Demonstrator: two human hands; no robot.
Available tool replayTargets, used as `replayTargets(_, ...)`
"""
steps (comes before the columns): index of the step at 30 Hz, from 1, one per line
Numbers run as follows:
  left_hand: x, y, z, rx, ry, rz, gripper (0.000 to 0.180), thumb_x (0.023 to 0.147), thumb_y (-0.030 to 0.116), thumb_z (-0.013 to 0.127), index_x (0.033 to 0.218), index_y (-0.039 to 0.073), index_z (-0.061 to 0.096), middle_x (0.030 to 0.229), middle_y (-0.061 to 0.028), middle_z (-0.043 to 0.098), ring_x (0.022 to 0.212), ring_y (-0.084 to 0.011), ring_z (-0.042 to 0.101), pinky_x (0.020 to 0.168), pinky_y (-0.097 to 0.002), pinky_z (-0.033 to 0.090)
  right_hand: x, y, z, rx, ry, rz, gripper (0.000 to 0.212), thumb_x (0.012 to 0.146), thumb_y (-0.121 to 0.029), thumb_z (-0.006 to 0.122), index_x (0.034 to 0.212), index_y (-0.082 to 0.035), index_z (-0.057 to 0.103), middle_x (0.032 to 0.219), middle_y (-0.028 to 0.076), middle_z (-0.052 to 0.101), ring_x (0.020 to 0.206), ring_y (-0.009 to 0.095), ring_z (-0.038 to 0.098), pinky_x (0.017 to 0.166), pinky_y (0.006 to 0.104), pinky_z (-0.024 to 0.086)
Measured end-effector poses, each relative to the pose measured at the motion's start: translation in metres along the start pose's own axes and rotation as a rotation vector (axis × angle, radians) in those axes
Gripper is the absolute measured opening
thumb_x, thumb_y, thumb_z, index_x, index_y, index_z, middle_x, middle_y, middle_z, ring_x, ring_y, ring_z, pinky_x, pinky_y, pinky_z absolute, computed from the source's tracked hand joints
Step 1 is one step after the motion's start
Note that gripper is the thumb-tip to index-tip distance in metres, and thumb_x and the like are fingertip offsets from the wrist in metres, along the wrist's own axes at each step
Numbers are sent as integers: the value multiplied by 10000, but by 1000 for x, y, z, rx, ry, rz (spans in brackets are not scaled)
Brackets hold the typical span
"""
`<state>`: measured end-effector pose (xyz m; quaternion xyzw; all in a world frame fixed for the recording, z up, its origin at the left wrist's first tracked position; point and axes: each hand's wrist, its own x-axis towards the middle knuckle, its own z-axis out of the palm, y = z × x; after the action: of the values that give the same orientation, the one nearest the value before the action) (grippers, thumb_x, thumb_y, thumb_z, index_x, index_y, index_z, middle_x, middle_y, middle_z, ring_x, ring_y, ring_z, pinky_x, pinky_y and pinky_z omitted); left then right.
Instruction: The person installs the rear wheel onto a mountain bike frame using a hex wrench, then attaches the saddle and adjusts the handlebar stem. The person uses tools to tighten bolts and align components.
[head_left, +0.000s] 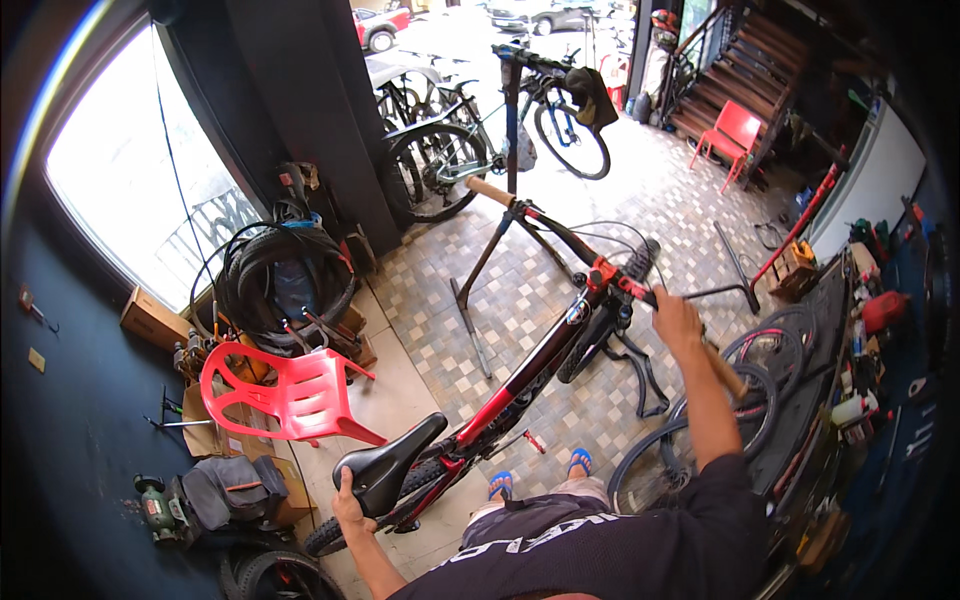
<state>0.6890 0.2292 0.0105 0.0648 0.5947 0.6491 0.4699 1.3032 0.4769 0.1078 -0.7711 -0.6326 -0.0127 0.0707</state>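
A red and black mountain bike (pixel 498 399) stands across the floor in front of me, its front end pointing away to the right. My left hand (pixel 352 503) grips the rear of the black saddle (pixel 388 462), thumb on top and fingers underneath. My right hand (pixel 678 322) is wrapped around the handlebar (pixel 607 272) on its right side, inboard of the tan grip. The left tan grip (pixel 490 192) is free. Below the saddle the rear wheel (pixel 328 537) shows in part. The front wheel is mostly hidden behind the frame and bars.
A red plastic chair (pixel 300 393) stands left of the bike, near a heap of black tires (pixel 280 270). Loose wheels (pixel 745 415) lie at the right. Ahead are a black repair stand (pixel 511 130) and parked bikes (pixel 432 165). Another red chair (pixel 730 135) stands by wooden stairs (pixel 745 70).
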Motion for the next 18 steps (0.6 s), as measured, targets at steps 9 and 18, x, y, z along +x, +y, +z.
replayTargets(9, -27, 63, -141, -93, 18, -138, 506, 976, 423, 689, 1197, -31, 671, 1123, -195, 730, 978, -370, 737, 902, -503, 606, -150, -87, -77, 34, -191, 37, 264, 907, -159, 675, 1128, -101, 543, 893, 235, 714, 880, 489, 691, 786, 588, 541)
replayTargets(18, -8, 61, -181, 203, 76, -137, 631, 913, 483, 743, 1245, -48, 663, 1187, -200, 716, 977, -338, 737, 887, -461, 610, -183, -67, -25, -56, -163, 71, 279, 906, -164, 634, 1182, -155, 593, 913, 159, 723, 844, 416, 718, 747, 556, 562)
